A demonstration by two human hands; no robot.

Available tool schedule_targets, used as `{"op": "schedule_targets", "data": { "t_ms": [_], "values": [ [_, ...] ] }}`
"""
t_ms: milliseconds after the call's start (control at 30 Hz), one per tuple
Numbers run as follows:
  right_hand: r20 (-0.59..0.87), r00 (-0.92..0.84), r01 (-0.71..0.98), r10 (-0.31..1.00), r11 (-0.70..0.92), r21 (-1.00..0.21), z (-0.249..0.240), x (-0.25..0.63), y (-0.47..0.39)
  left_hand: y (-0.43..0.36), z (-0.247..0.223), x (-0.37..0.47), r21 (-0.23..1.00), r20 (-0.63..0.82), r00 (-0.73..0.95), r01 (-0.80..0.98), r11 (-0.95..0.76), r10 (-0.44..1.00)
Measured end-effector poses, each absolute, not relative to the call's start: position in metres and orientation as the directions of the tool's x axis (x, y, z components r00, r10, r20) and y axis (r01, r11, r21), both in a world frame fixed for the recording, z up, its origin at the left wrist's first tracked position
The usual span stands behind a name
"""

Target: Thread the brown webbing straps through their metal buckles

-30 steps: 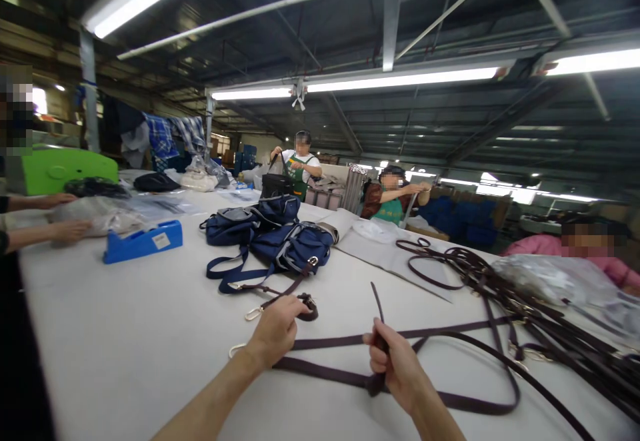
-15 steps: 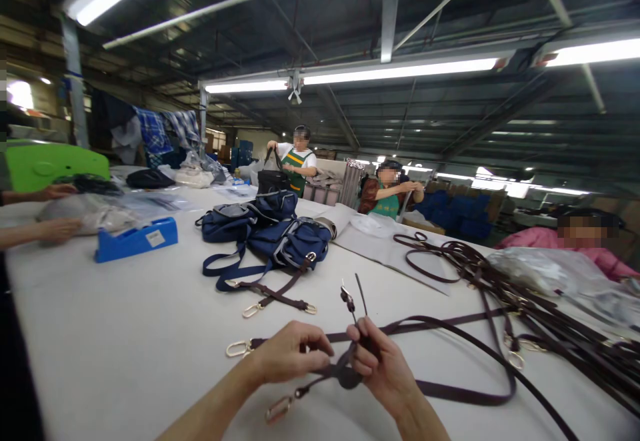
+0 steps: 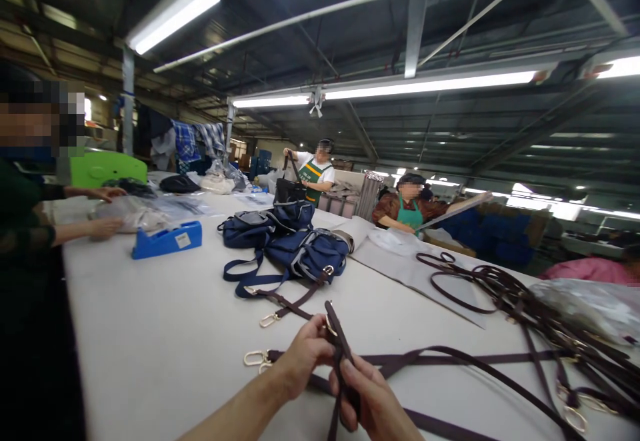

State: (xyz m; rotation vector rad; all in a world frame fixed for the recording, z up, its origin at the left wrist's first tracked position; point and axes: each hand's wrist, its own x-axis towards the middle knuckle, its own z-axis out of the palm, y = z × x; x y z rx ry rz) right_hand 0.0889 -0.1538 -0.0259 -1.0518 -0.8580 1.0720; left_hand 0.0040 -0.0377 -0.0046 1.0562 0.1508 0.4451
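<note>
Left hand (image 3: pixel 300 362) since drawn in against right hand (image 3: pixel 370 393); brown strap (image 3: pixel 341 336) now pinched in fingers of both, held up over table (image 3: pixel 165 334). Gold fitting (image 3: pixel 330 326) at my left fingertips; fastened or not, can't tell. Judge this strap part-way, not laid down. Loose straps (image 3: pixel 440 425) lie below, crowding my hands; strap pile (image 3: pixel 510 300) to right, tangled. Blue bags (image 3: pixel 310 251) ahead, blue tape dispenser (image 3: pixel 167 241) left.
</note>
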Motion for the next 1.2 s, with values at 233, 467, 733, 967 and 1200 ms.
{"op": "schedule_targets", "data": {
  "t_ms": [233,467,733,967,1200],
  "values": [
    [0.046,0.252,-0.228,0.967,0.105,-0.968,-0.027,0.085,-0.153,-0.035,-0.003,0.004,0.857,0.038,0.887,-0.265,0.441,0.460],
    [0.008,0.227,-0.155,0.974,0.044,-0.987,-0.044,0.088,-0.145,-0.033,-0.002,0.004,0.904,0.035,0.852,-0.249,0.346,0.523],
    [-0.072,0.276,-0.083,0.959,-0.051,-0.995,-0.040,0.088,-0.146,-0.014,0.003,0.002,0.930,-0.019,0.736,-0.236,0.282,0.677],
    [-0.110,0.354,-0.230,0.929,-0.028,-0.973,-0.045,0.087,-0.145,-0.027,0.010,-0.003,0.964,0.095,0.796,-0.222,0.143,0.598],
    [-0.114,0.454,-0.327,0.884,0.046,-0.944,-0.026,0.083,-0.147,-0.034,0.009,-0.007,0.965,0.191,0.873,-0.252,0.080,0.448]
  ]
}}
